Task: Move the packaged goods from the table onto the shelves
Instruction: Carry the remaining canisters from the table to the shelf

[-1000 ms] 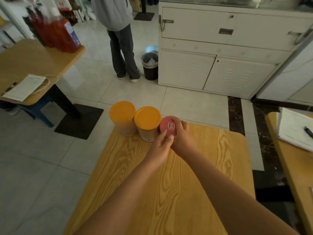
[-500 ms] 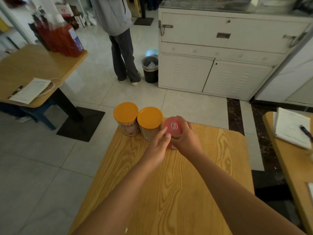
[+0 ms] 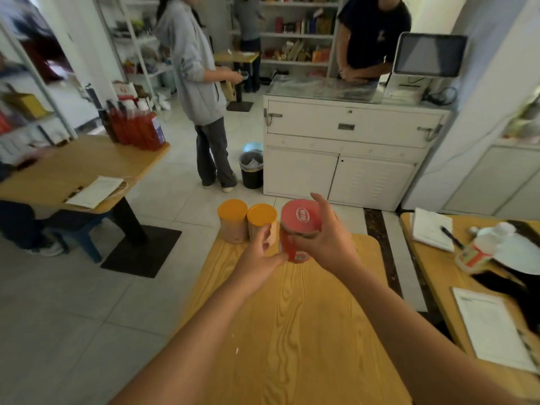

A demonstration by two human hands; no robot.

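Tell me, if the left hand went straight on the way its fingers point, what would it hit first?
Probably the nearer yellow-lidded can, directly beyond the fingertips of the left hand; they look almost on it, though depth is unclear. The red can in the right hand sits just beside that line.

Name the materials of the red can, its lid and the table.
The can has a glossy printed wall, likely metal or coated card. The lid looks like smooth matte plastic, with a rim. The table shows wood grain with a sheen: wood or laminate.
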